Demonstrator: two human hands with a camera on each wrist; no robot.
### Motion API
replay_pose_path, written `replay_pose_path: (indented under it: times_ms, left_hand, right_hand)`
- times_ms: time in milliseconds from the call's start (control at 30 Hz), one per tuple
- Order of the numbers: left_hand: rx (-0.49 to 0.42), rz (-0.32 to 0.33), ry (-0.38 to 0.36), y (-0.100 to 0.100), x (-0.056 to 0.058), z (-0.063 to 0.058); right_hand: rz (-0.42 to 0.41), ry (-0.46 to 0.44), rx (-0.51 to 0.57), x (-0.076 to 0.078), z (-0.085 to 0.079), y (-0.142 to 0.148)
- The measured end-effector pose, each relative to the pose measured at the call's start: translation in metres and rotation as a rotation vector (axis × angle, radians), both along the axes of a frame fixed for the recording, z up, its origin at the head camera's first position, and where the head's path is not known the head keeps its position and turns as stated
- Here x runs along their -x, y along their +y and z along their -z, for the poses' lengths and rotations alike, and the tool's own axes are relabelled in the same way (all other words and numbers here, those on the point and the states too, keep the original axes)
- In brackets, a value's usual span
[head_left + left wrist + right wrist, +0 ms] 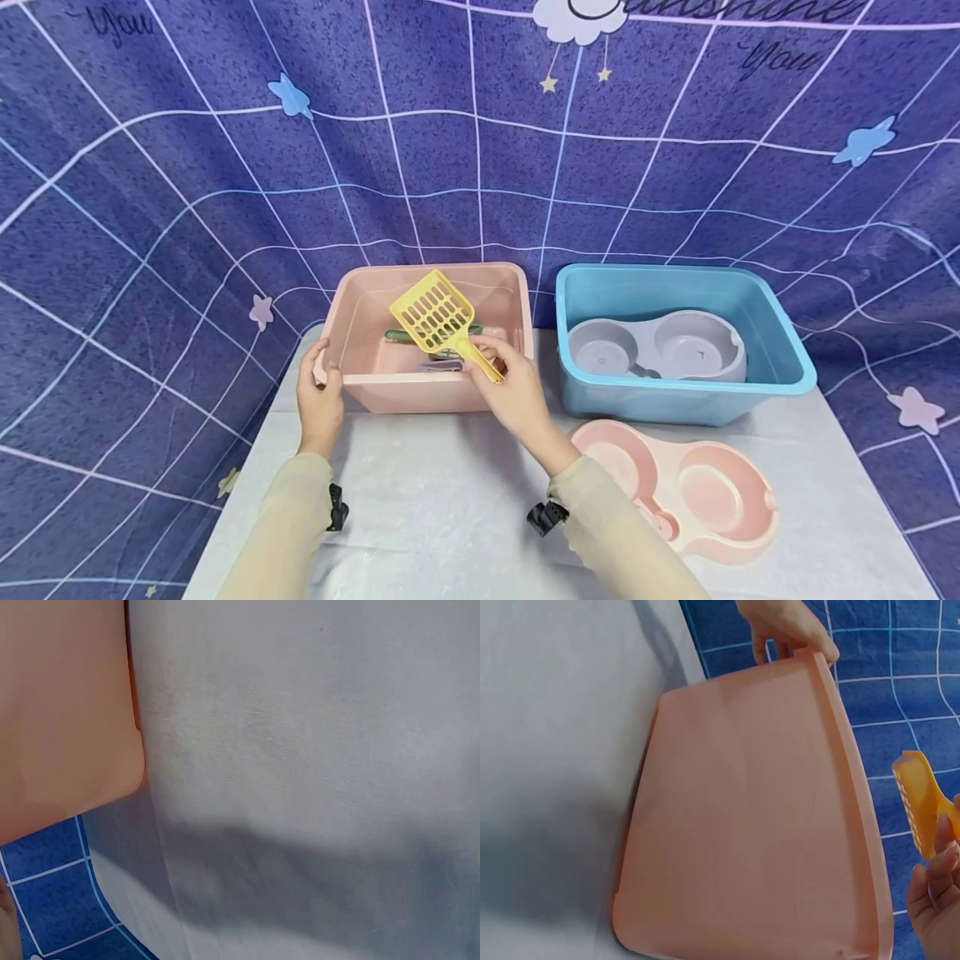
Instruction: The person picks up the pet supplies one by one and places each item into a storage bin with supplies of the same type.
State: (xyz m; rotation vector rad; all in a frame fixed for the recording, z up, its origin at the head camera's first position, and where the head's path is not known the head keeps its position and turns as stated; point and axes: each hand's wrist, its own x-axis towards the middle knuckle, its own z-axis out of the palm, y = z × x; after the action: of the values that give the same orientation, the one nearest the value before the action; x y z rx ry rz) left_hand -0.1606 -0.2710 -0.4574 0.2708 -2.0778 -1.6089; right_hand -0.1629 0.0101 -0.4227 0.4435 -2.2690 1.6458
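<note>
My right hand (517, 392) holds a yellow slotted litter scoop (433, 312) by its handle, above the pink plastic bin (416, 398). The scoop's head points up and away to the left. At the bin's front left corner, my left hand (321, 408) grips the rim; the right wrist view also shows this left hand (791, 630) there. Inside the bin lie a green long item (397, 336) and a greyish item (441, 366), both partly hidden by the scoop, my right hand or the front wall. In the left wrist view only a sliver of hand appears.
To the right stands a blue bin (675, 407) with a grey double pet bowl (645, 333) inside. A pink double pet bowl (671, 479) lies in front of it, partly behind my right sleeve. A blue patterned curtain (480, 150) hangs behind the white-covered table (427, 500).
</note>
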Motion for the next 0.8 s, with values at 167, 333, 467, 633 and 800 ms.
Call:
replay_pose_path:
  times_ms: [167, 333, 467, 633, 800]
  left_hand:
    - [0.010, -0.005, -0.004, 0.000, 0.000, 0.000]
    - [-0.009, 0.005, 0.003, -0.001, 0.001, 0.002]
    - [-0.008, 0.012, 0.010, -0.002, 0.001, 0.003]
    - [-0.004, 0.012, 0.007, -0.002, 0.001, 0.002]
    - [-0.006, 0.008, 0.005, -0.001, 0.001, 0.002]
  right_hand:
    - [0.002, -0.005, -0.016, 0.005, 0.002, 0.000]
    - [0.007, -0.007, -0.030, 0.010, 0.002, 0.000]
    - [0.014, -0.017, -0.064, 0.012, 0.004, -0.002]
    - [0.008, -0.013, -0.089, 0.015, 0.004, -0.003]
    - [-0.006, 0.015, -0.095, 0.020, 0.005, -0.003]
